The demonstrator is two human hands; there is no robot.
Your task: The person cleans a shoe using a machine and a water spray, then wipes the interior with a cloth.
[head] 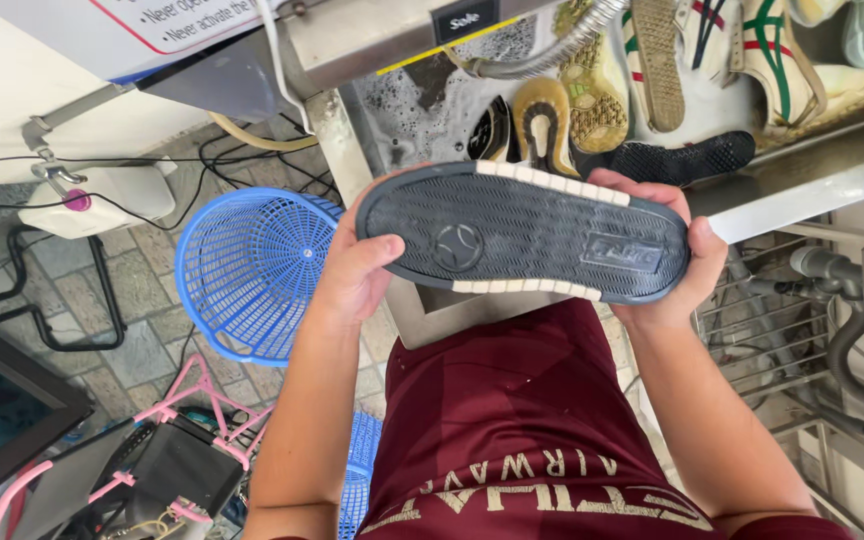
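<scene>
Above the near rim of a soapy steel sink (422, 320), a shoe (522, 232) held sole-up and lying crosswise, dark ribbed tread facing the camera, pale strips along both long edges. Left hand (352, 270) clasped round one end, thumb laid over the tread, fingers hidden beneath; right hand (687, 265) cupped round the other end, fingertips curled over the far edge. Both grips closed on the shoe, neither hand spread wide. Tread apparently free of lumps of dirt, though too dark to judge whether already scrubbed or only being looked over; no brush in either hand. Further back in the sudsy water (412, 105), more footwear waiting: a yellow-soled pair (562, 110), striped white sneakers (752, 55), a black perforated insole (682, 158). Judging from that pile, most of the washing likely yet to do, this shoe somewhere in the middle of its turn. Down to the left on the paved floor, a blue plastic basket (252, 270), nothing visible inside; a flexible metal hose (562, 45) curving over the basin.
</scene>
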